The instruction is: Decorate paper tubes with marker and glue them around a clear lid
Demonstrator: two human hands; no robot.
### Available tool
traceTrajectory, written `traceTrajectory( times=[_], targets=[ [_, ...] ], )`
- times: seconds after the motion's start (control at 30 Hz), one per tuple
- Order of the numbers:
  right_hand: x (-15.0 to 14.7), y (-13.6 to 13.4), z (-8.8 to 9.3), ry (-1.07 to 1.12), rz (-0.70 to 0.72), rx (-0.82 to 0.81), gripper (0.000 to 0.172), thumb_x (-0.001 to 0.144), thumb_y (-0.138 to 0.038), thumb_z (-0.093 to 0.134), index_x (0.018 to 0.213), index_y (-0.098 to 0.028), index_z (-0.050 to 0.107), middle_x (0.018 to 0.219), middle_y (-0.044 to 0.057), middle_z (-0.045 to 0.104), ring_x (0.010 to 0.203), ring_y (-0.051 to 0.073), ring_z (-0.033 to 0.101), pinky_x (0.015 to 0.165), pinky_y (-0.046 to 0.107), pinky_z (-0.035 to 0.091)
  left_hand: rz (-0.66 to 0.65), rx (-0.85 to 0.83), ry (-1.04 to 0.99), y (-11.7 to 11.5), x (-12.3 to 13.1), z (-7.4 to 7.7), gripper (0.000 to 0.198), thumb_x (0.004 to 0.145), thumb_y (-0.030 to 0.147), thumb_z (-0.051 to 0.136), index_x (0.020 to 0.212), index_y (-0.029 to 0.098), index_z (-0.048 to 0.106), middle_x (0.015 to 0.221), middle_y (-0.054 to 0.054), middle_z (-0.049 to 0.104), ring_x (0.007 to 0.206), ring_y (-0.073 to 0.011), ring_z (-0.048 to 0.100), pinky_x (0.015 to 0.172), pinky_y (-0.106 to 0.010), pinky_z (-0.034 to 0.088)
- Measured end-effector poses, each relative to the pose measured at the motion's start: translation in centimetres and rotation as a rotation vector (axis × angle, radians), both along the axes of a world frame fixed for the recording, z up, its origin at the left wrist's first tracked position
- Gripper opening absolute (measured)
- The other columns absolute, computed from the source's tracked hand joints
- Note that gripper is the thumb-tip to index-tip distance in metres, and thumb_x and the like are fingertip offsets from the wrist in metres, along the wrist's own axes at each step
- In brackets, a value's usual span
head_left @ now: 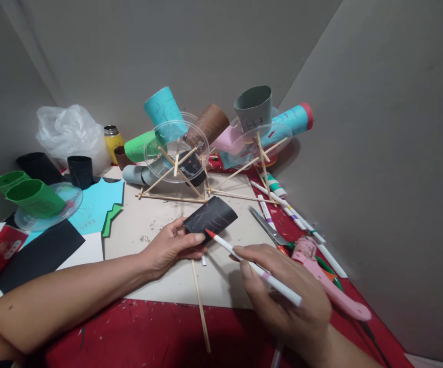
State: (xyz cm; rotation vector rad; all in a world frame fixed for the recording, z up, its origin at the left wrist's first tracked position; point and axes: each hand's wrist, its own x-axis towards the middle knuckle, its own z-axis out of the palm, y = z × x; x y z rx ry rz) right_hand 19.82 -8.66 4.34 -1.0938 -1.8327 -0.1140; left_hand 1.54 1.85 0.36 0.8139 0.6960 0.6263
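My left hand point(173, 245) pinches a black paper tube point(210, 217) by its near end, holding it just above a beige board point(148, 225). My right hand point(282, 291) grips a white marker point(252, 266) whose red tip touches or nearly touches the tube's near edge. A loose wooden stick point(201, 306) lies on the board under both hands. Behind them stand two stick-and-plastic-lid wheels point(177, 151) point(257, 135) carrying coloured paper tubes.
Scissors point(267, 227), a pink glue gun point(328, 281) and more markers point(282, 204) lie at the right on the red table point(129, 332). At the left are green paper cups point(33, 197) on a clear lid, blue paper point(94, 202), black paper, a plastic bag point(71, 130) and a yellow bottle point(113, 140). Grey walls enclose the corner.
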Motion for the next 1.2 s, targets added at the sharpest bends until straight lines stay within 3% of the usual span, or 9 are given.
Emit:
traceTrajectory(
  times=[0.47, 0.87, 1.2],
  targets=[
    [-0.10, 0.11, -0.12, 0.001, 0.023, -0.029, 0.026, 0.090, -0.005, 0.059, 0.108, -0.021, 0.067, 0.083, 0.004, 0.078, 0.072, 0.017, 0.076, 0.065, 0.027, 0.060, -0.002, 0.029, -0.033, 0.01, 0.01, -0.55, 0.060, 0.067, 0.037, 0.096, 0.111, 0.014, 0.064, 0.092, -0.004, 0.072, 0.076, -0.0139, 0.073, 0.067, -0.024, 0.064],
    [0.00, 0.05, -0.18, -0.027, 0.001, -0.022, 0.022, 0.091, -0.004, 0.057, 0.107, -0.018, 0.064, 0.083, 0.004, 0.077, 0.072, 0.016, 0.074, 0.067, 0.025, 0.058, 0.010, -0.035, 0.004, 0.19, 0.10, -0.08, 0.064, 0.057, 0.048, 0.099, 0.098, 0.013, 0.064, 0.084, -0.006, 0.075, 0.072, -0.0159, 0.075, 0.064, -0.022, 0.064],
    [0.25, -0.06, -0.18, -0.006, -0.050, -0.022, 0.018, 0.093, -0.007, 0.057, 0.104, -0.020, 0.064, 0.078, 0.002, 0.074, 0.067, 0.015, 0.071, 0.062, 0.025, 0.055, -0.042, -0.167, -0.089, 0.72, -0.19, -0.52, 0.046, 0.073, 0.040, 0.090, 0.097, 0.009, 0.067, 0.083, -0.011, 0.075, 0.072, -0.0197, 0.077, 0.066, -0.026, 0.065]
  ],
)
